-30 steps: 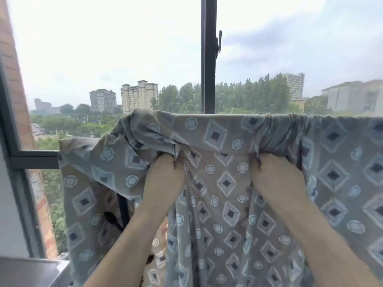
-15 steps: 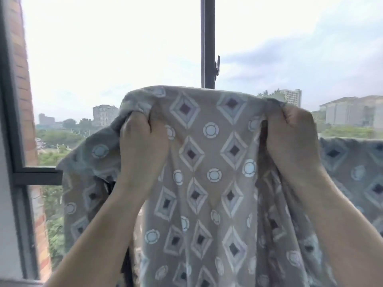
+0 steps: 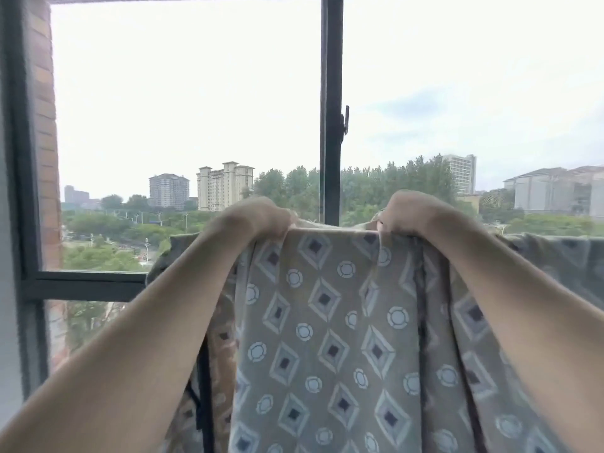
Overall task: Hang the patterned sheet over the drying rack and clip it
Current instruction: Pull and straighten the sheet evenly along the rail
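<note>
Compared with half a second ago, both hands are lower and tipped forward, so the top fold of the patterned sheet (image 3: 330, 322) now lies almost level and stretched flat between them, where before it rose as a rounded hump. One second ago the hands were under the cloth, gathering it. I judge that the person is laying the fold over the bar of the drying rack, so the hanging step is nearly done and the clipping is not yet begun.

The left hand (image 3: 258, 217) is closed on the upper edge of the sheet, fingers curled over it; the right hand (image 3: 408, 212) grips the same edge further to the right. The sheet hangs down in front of the window frame (image 3: 330, 125), with more of it spread to the right at the same height. The rack itself is hidden under the cloth; only a dark upright strip (image 3: 205, 387) shows at the lower left.

The cloth is thin and soft, grey-beige, printed with diamonds and pale rings. It falls in long loose folds beside the flat middle panel.
</note>
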A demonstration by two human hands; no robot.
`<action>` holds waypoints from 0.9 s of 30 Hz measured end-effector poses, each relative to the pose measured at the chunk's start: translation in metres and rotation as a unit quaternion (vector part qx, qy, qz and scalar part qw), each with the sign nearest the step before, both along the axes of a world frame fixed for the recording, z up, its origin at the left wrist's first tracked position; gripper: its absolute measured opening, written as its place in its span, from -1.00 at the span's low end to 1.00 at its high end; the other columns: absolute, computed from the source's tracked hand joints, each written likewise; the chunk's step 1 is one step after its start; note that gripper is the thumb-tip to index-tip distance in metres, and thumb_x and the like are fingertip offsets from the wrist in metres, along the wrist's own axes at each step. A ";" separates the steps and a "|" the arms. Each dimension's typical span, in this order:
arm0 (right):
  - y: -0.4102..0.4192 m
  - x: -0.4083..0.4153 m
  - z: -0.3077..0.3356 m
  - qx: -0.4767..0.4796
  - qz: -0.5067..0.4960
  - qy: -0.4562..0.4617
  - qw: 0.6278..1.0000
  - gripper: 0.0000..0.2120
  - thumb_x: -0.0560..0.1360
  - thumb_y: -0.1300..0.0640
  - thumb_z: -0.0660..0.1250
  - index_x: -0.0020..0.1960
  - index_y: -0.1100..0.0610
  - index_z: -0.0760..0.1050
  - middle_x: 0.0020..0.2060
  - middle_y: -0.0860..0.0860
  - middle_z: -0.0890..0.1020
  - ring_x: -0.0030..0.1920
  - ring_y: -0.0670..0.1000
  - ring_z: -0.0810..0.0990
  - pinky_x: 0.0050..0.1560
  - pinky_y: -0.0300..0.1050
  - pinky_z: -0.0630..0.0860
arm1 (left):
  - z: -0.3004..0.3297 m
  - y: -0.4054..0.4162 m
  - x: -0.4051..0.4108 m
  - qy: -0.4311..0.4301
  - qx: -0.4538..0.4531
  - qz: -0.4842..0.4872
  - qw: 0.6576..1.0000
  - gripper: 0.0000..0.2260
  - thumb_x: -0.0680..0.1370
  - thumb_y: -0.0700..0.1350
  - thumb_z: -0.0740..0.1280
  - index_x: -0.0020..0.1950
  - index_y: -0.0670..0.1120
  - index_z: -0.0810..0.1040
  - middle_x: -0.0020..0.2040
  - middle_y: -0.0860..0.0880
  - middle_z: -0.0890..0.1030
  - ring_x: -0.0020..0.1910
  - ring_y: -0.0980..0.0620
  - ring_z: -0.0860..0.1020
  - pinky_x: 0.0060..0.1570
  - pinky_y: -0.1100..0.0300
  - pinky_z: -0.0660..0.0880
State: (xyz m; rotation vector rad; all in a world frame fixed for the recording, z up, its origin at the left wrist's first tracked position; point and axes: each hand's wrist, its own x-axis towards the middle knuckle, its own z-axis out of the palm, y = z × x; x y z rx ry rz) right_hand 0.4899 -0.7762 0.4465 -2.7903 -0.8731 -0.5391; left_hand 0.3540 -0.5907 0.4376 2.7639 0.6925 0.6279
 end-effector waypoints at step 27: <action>0.062 -0.046 -0.048 0.078 0.148 -0.247 0.955 -0.34 0.59 -0.27 -0.25 -0.24 0.05 0.48 -0.35 0.00 0.53 -0.32 0.03 0.49 -0.21 -0.09 0.32 | -0.171 0.010 -0.037 -0.312 -0.611 -0.113 0.719 -0.76 0.61 0.02 0.30 0.10 -0.13 0.59 -0.18 -0.11 0.72 -0.21 -0.03 0.71 -0.17 0.12 0.64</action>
